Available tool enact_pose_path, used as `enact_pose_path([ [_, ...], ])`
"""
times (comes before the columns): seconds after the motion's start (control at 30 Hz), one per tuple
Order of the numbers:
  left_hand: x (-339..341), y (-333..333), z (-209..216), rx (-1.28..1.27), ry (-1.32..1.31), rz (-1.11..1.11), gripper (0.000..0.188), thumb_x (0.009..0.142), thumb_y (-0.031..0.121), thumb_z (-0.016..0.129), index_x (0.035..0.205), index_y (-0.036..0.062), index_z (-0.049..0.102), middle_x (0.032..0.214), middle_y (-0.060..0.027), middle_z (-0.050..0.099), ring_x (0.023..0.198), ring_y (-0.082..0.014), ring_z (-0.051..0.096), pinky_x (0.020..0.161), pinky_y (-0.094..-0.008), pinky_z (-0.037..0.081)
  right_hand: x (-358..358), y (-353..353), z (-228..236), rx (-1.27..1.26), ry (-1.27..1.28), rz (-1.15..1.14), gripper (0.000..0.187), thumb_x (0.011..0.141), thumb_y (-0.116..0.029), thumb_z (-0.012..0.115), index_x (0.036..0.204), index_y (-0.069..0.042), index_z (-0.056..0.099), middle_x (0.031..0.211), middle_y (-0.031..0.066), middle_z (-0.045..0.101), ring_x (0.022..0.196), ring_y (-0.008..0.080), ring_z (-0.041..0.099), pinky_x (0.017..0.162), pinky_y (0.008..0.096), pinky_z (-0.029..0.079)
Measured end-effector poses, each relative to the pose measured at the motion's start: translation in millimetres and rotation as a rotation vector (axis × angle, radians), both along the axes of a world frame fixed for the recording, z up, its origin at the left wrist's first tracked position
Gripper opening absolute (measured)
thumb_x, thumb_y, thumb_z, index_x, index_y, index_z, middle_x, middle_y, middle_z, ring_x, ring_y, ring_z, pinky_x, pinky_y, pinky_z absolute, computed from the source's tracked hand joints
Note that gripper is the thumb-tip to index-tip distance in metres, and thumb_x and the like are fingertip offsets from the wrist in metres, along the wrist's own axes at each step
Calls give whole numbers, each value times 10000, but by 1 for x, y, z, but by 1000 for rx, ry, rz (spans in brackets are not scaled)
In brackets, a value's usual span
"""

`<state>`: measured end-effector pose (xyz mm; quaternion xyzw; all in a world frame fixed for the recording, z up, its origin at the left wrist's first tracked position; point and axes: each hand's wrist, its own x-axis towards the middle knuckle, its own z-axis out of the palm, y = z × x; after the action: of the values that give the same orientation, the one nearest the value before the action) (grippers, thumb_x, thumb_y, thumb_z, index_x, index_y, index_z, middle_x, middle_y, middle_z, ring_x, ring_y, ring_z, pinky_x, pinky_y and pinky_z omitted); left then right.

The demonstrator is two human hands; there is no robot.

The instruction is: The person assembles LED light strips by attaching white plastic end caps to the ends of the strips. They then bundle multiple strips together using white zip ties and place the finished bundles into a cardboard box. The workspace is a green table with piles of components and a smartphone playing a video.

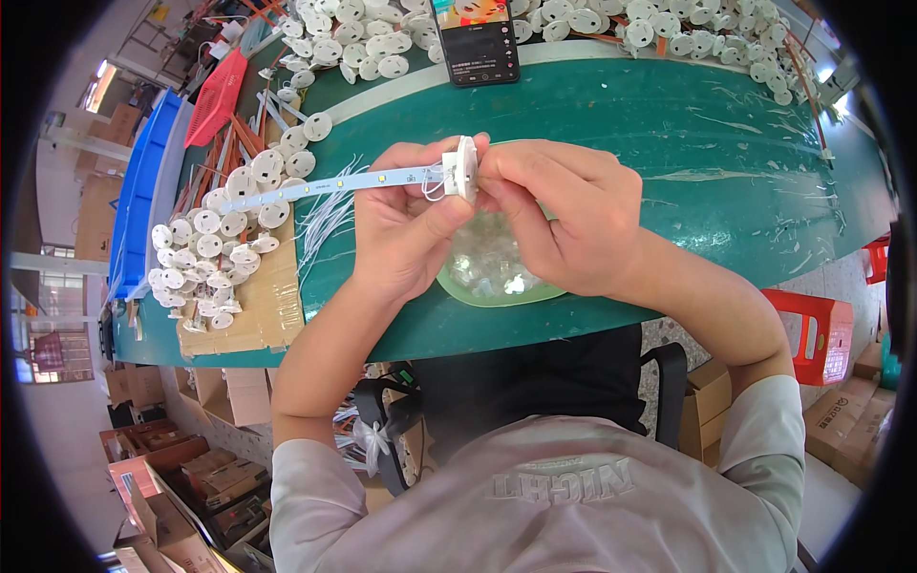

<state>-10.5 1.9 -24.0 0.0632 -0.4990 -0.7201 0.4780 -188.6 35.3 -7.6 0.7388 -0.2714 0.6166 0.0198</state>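
Observation:
My left hand (406,229) grips a white round end cap (465,170) between thumb and fingers, its disc turned edge-on. From the cap a pale LED strip (349,182) runs out to the left, and thin white wires (433,181) loop at the joint. Against the disc's right face, the fingertips of my right hand (578,215) are pinched together; whatever is between them is hidden or too small to name. Below both hands sits a light green bowl (506,299) of small clear pieces (492,256), partly covered by the right hand.
White discs on strips (224,234) are heaped on cardboard (277,320) at the left, beside loose white wires (328,224). More discs (368,38) line the green table's (688,124) far side, around a phone (478,48). A blue bin (143,196) and red basket (215,95) stand far left.

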Motion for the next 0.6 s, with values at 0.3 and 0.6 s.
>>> enact_pose_path([
  [0.3, -2, 4, 1, 118, 51, -26, 349, 874, -56, 665, 1181, 93, 593, 1305, -182, 592, 1237, -273, 567, 948, -455, 553, 1, 1, -2, -54, -1, -12, 176, 766, 42, 678, 935, 8, 643, 719, 95, 623, 576, 246, 620, 493, 328, 489],
  [0.6, -5, 5, -3, 59, 28, 66, 376, 874, -30, 679, 1227, 47, 575, 1308, -204, 585, 1200, -255, 592, 948, -421, 554, 3, 0, -3, 3, -2, -28, 169, 775, 26, 676, 939, -3, 644, 706, 89, 608, 577, 247, 612, 499, 327, 491],
])
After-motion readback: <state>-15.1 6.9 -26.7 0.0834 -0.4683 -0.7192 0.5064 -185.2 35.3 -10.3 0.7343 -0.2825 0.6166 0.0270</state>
